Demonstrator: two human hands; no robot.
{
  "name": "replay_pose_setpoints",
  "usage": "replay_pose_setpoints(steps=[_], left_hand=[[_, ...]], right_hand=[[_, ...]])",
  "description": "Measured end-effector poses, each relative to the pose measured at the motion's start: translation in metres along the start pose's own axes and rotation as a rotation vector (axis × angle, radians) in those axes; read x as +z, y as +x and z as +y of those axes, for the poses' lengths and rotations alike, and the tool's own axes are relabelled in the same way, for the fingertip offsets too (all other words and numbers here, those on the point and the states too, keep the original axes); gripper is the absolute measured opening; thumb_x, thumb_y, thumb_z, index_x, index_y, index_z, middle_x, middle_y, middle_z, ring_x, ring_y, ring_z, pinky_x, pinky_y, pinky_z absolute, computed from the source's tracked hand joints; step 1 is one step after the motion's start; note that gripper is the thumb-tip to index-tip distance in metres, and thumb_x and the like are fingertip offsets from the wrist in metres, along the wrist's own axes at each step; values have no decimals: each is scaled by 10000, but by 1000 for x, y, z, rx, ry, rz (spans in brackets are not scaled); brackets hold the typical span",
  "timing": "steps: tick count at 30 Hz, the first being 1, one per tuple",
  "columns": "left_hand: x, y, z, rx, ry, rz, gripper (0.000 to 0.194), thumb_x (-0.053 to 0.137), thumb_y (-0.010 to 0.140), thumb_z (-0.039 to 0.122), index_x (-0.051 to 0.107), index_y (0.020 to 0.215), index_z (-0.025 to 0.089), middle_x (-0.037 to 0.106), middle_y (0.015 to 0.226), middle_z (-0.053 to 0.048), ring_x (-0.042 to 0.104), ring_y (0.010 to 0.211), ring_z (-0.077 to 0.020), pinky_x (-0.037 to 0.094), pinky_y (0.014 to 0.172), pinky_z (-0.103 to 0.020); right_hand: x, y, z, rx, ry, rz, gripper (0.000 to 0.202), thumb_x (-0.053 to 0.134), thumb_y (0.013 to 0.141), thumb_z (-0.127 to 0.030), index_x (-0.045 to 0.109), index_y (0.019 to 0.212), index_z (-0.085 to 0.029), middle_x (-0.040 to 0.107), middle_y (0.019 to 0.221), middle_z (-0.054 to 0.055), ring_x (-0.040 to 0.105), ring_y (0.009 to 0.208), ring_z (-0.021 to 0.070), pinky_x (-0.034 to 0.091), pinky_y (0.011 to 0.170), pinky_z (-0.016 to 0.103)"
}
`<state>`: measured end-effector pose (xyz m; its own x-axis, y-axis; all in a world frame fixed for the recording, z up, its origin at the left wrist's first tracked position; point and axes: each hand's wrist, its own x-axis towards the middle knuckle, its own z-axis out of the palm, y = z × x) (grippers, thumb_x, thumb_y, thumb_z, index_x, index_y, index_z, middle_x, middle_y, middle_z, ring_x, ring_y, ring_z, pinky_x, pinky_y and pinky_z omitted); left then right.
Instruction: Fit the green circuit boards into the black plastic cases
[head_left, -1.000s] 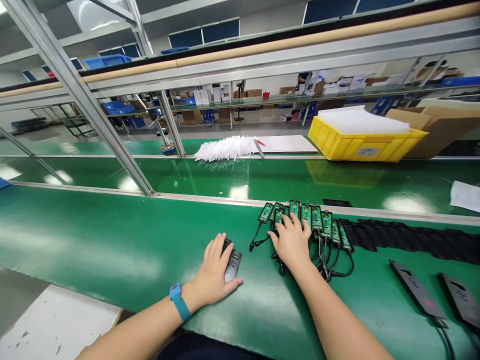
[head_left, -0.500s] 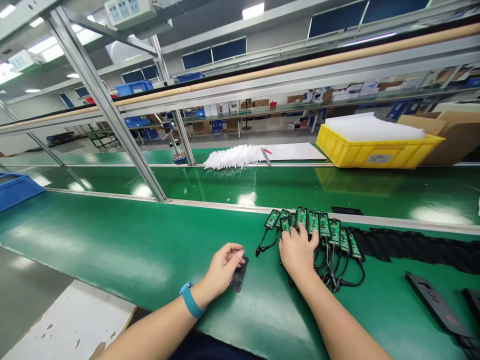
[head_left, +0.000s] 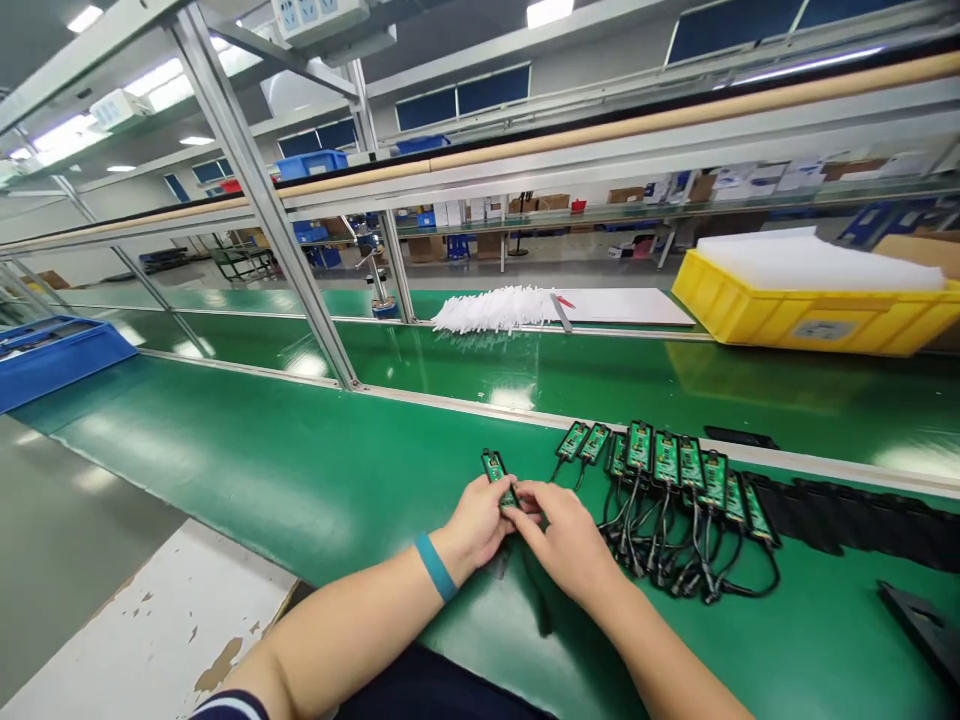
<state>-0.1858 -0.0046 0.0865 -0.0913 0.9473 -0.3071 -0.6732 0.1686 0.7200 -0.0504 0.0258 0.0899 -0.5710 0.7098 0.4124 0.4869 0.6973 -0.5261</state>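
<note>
My left hand grips a green circuit board set in a narrow black casing, with its far end showing beyond the thumb. At the near end of that board, the fingers of my right hand are closed on it or on its cable; which of the two is hidden. A dark cable hangs below my hands, blurred. To the right lies a row of similar circuit boards in black casings, their black cables bunched toward me.
Flat black covers overlap at the right, near a larger black part. A yellow bin with white foam sheets stands beyond the rail, beside a pile of white strips. A blue bin sits far left.
My right hand has left the row with a circuit board and come to my left hand, which now holds it. The view has shifted left. The black cover that was at my left hand is mostly hidden.
</note>
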Motion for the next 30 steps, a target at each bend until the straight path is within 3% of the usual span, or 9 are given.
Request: replay_pose_setpoints(steps=[3, 6, 9, 11, 16, 20, 25, 30], left_hand=[[-33, -23, 30, -136, 160, -17, 234, 563, 872, 296, 543, 1012, 109, 693, 849, -132, 693, 671, -198, 529, 529, -262], [-70, -42, 58, -238, 292, -77, 314, 554, 874, 325, 537, 1093, 99, 704, 859, -141, 662, 546, -167, 427, 358, -187], [-97, -51, 74, -359, 372, -134, 363, 506, 893, 366, 559, 1100, 73, 708, 843, -149, 633, 482, -153, 386, 312, -187], [-107, -51, 77, -418, 410, -149, 393, 459, 909, 380, 574, 1105, 58, 703, 765, -131, 595, 422, -139, 354, 294, -189], [-114, -38, 77, -500, 469, -188, 492, 338, 940, 450, 575, 1124, 59, 653, 607, -83, 462, 302, -106, 254, 272, -190], [-111, -32, 77, -407, 521, -222, 442, 399, 916, 444, 576, 1073, 71, 672, 665, -103, 503, 360, -112, 283, 305, -188], [-108, -34, 78, -333, 602, -191, 380, 510, 871, 455, 579, 914, 83, 682, 698, -108, 529, 405, -97, 338, 351, -190], [-102, -35, 73, -300, 668, -208, 368, 589, 826, 496, 522, 872, 138, 688, 734, -81, 562, 458, -91, 353, 376, -174]], right_hand=[[-4, 8, 11, 59, 43, -45, 176, 459, 905, -239, 618, 964, -192, 665, 945, 62, 593, 903, 201, 436, 844, 340], [2, 11, 34, 68, 92, -248, 278, 472, 814, -113, 639, 1026, -181, 640, 1025, 76, 571, 980, 206, 430, 892, 337], [16, 7, 42, -1, 100, -390, 535, 531, 724, -71, 574, 1234, -224, 571, 1148, 76, 512, 1074, 222, 394, 958, 358], [24, 5, 40, -3, 53, -426, 555, 584, 727, -110, 560, 1260, -261, 548, 1124, 74, 498, 1046, 236, 397, 935, 377], [25, 5, 29, 41, -27, -460, 282, 682, 742, -210, 628, 1017, -245, 536, 1006, 58, 498, 955, 237, 414, 827, 356], [20, -2, 22, 5, -16, -458, 210, 701, 752, -250, 588, 927, -223, 543, 979, 47, 507, 931, 227, 411, 795, 334], [17, -17, 19, 10, 103, -479, 181, 667, 775, -252, 553, 911, -221, 570, 929, 31, 538, 871, 206, 415, 746, 310], [19, -20, 13, 157, 364, -454, 182, 684, 711, -210, 563, 846, -213, 569, 766, -5, 550, 699, 158, 429, 635, 277]])
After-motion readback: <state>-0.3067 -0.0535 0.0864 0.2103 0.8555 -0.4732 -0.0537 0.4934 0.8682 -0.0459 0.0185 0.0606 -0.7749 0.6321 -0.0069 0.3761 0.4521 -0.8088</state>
